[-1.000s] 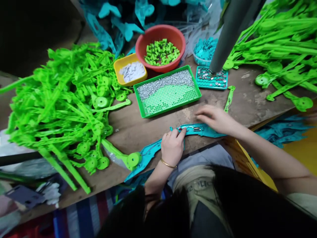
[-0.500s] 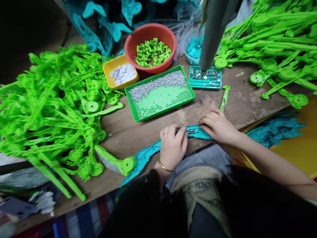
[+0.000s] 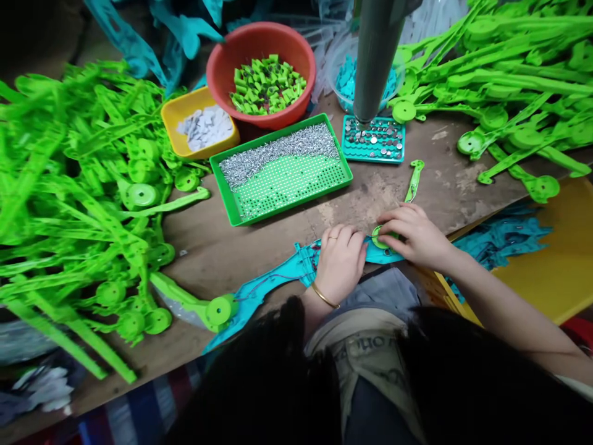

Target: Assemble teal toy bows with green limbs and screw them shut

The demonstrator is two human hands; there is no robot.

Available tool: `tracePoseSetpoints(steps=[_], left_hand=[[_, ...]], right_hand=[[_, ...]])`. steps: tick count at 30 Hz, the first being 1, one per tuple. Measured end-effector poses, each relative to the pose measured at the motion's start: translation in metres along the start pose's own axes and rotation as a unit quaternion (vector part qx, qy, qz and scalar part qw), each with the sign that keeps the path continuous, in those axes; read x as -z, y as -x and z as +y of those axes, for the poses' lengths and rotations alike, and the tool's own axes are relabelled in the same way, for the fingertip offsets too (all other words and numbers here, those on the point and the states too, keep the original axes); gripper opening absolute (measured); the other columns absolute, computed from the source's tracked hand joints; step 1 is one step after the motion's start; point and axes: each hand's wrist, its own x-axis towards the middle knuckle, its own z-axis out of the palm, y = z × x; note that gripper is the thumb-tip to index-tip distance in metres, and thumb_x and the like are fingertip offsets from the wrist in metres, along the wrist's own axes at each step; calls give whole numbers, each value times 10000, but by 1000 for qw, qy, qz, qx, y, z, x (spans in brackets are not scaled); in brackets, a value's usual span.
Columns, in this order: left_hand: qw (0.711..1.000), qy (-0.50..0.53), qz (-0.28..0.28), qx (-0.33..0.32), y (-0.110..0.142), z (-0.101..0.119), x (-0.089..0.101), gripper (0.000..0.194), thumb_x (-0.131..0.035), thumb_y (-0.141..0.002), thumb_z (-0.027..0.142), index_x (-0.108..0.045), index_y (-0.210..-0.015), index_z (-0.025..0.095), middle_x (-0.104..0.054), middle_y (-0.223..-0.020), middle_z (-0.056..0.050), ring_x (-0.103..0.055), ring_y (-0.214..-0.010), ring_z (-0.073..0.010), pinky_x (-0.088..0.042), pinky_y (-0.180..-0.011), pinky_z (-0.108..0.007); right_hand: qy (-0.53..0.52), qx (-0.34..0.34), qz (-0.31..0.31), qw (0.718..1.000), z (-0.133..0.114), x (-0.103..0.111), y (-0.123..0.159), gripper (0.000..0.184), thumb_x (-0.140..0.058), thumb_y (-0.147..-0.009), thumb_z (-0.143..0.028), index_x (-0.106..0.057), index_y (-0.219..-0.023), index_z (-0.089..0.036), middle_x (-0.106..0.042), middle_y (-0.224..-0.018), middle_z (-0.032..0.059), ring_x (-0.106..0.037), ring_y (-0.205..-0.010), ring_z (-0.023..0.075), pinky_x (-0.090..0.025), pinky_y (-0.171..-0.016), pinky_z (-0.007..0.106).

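A long curved blue plastic shell (image 3: 273, 267) lies along the near side of the bench, with thin wires running inside it. My left hand (image 3: 340, 256) is closed over its middle, fingers bent around the edge. At the shell's right end my right hand (image 3: 414, 235) pinches a green plastic piece with a round disc (image 3: 380, 237); the fingers cover much of this piece. At the shell's left end sits a green arm with a round hub (image 3: 220, 311). Just beyond my right hand lies a narrow green strip (image 3: 414, 180).
Green plastic parts are heaped left (image 3: 106, 204) and right (image 3: 514, 86). Behind my hands stand a green tray of screws (image 3: 290, 213), a yellow tub (image 3: 173, 139), a red bowl (image 3: 264, 34) and a blue tray of metal discs (image 3: 375, 156). A grey post (image 3: 377, 62) rises over that tray.
My left hand has moved right along the shell, covering the metal part that showed there. A green disc now shows at my right fingertips. The view has shifted slightly.
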Motion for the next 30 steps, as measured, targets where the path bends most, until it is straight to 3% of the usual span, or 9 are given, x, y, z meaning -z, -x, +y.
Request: tracePoseSetpoints(steps=[12,18,24,30], left_hand=[[1000,-6,9,0,-3,4,-6,224,-468,-937,227,-607,-1091,143,-620,-1042,-105,-499,-1034,-252,-403,-954,-410],[998,-45,14,-33,-4,7,-6,192,-462,-942,214,-642,-1008,191,-629,-984,-82,-500,-983,-244,-392,-926,-407],[997,-30,-38,57,-12,9,-2,98,-519,-899,198,-595,-948,162,-581,-987,-91,-492,-953,-256,-416,-829,-386],[998,0,-52,37,-18,3,4,81,-510,-912,193,-586,-883,191,-597,-946,-53,-500,-936,-234,-393,-822,-379]], right_hand=[[2,-4,-23,1000,-2,-3,0,92,-541,-887,-251,-629,-895,-225,-684,-1062,38,-608,-1029,199,-278,-1083,468],[-8,-11,-19,1000,-2,-4,0,89,-536,-882,-246,-621,-860,-230,-688,-1059,31,-607,-1022,197,-268,-1084,475],[-23,-13,-12,1000,-1,-6,0,70,-544,-886,-267,-606,-880,-236,-683,-1066,22,-600,-1044,191,-239,-1095,465],[-47,-20,-7,999,-2,-8,0,66,-533,-887,-249,-591,-860,-233,-683,-1049,20,-599,-1032,189,-223,-1098,475]])
